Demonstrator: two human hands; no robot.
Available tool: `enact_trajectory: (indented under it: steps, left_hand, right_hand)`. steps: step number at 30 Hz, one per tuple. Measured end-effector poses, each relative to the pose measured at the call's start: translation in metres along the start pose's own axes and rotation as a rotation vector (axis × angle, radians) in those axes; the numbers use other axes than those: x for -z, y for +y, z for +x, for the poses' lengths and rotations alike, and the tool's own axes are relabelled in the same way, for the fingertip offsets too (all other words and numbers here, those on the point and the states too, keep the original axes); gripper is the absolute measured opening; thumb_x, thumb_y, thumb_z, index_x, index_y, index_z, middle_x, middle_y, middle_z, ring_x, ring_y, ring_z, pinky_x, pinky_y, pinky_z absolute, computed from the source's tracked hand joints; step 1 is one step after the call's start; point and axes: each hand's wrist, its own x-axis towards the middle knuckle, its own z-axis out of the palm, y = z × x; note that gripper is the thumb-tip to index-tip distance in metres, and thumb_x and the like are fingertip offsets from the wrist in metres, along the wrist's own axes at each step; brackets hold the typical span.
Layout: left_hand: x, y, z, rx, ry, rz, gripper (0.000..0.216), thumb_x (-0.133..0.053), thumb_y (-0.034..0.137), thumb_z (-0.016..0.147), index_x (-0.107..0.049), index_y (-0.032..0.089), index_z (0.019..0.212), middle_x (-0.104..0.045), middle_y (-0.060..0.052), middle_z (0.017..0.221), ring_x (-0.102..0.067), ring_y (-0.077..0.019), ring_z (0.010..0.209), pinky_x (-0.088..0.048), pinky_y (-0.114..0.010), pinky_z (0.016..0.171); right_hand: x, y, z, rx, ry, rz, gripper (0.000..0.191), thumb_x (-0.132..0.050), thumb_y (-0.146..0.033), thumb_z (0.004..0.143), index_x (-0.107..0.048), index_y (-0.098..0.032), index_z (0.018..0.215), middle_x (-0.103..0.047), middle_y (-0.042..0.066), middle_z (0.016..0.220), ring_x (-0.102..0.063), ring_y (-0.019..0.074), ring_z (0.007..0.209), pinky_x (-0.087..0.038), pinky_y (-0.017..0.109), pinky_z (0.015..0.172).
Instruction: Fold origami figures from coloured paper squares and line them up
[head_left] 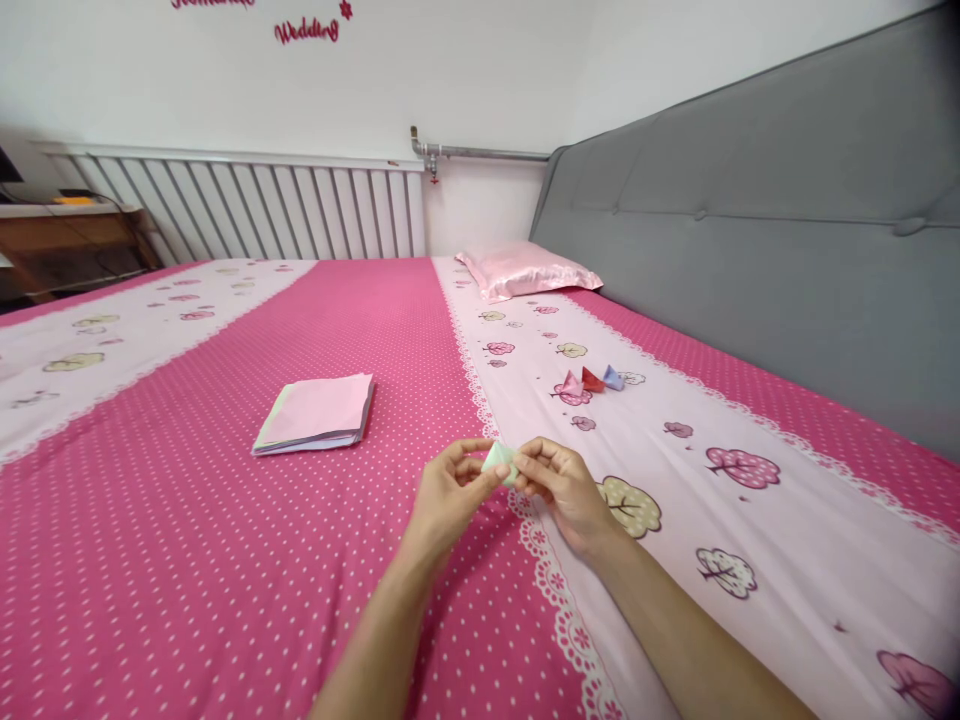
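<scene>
A small folded piece of pale green paper (498, 461) is pinched between both my hands above the bed. My left hand (448, 494) grips its left side with thumb and fingers closed on it. My right hand (560, 487) holds its right side the same way. Farther off, to the right, three small folded paper shapes lie on the sheet in a row: pink (572, 384), red (592, 380) and light blue (613, 378). A stack of square coloured paper sheets (316, 414), pink on top, lies to the left of my hands.
The bed is covered by a pink polka-dot and white tree-print sheet (187, 520). A pink satin pillow (525, 268) lies at the far end. A grey padded headboard (765, 240) runs along the right. A white radiator (247, 205) and a wooden desk (67, 240) stand behind.
</scene>
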Motion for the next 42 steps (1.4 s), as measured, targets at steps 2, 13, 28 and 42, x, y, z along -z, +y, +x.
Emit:
enact_trajectory:
  steps: [2, 13, 28, 42]
  left_hand:
    - [-0.003, 0.001, -0.001, 0.056, -0.011, -0.034, 0.039, -0.075, 0.031, 0.06, -0.06, 0.01, 0.09, -0.064, -0.002, 0.065, -0.057, -0.0107, 0.055, -0.042, -0.021, 0.052]
    - [-0.006, 0.004, -0.003, -0.047, 0.112, -0.088, 0.024, -0.073, 0.033, 0.062, -0.065, 0.011, 0.071, -0.063, -0.001, 0.058, -0.054, -0.0094, 0.051, -0.042, -0.02, 0.051]
    - [0.002, -0.01, 0.003, -0.093, 0.074, 0.158, 0.019, -0.064, 0.031, 0.07, -0.06, 0.013, 0.07, -0.06, -0.002, 0.061, -0.052, -0.011, 0.054, -0.038, -0.021, 0.051]
    - [-0.004, 0.001, 0.0, 0.03, 0.083, -0.045, 0.019, -0.075, 0.029, 0.057, -0.069, 0.012, 0.062, -0.064, -0.003, 0.052, -0.054, -0.0106, 0.048, -0.041, -0.021, 0.049]
  right_hand:
    - [0.001, 0.0, 0.0, -0.032, 0.012, 0.081, 0.019, -0.072, -0.031, 0.067, -0.06, -0.017, 0.069, -0.062, -0.003, 0.055, -0.052, 0.0053, 0.047, -0.039, 0.015, 0.047]
    - [-0.004, 0.003, -0.002, 0.045, -0.095, 0.007, 0.016, -0.067, -0.029, 0.073, -0.056, -0.018, 0.071, -0.063, -0.001, 0.069, -0.058, 0.0101, 0.064, -0.043, 0.02, 0.057]
    - [0.002, 0.001, 0.0, 0.28, -0.043, -0.113, 0.017, -0.068, -0.021, 0.072, -0.054, -0.022, 0.082, -0.06, -0.003, 0.073, -0.058, 0.0101, 0.068, -0.044, 0.023, 0.066]
    - [0.002, 0.001, 0.0, 0.371, -0.035, -0.385, 0.025, -0.063, -0.028, 0.077, -0.068, -0.025, 0.101, -0.064, 0.006, 0.094, -0.06, 0.0188, 0.087, -0.05, 0.034, 0.076]
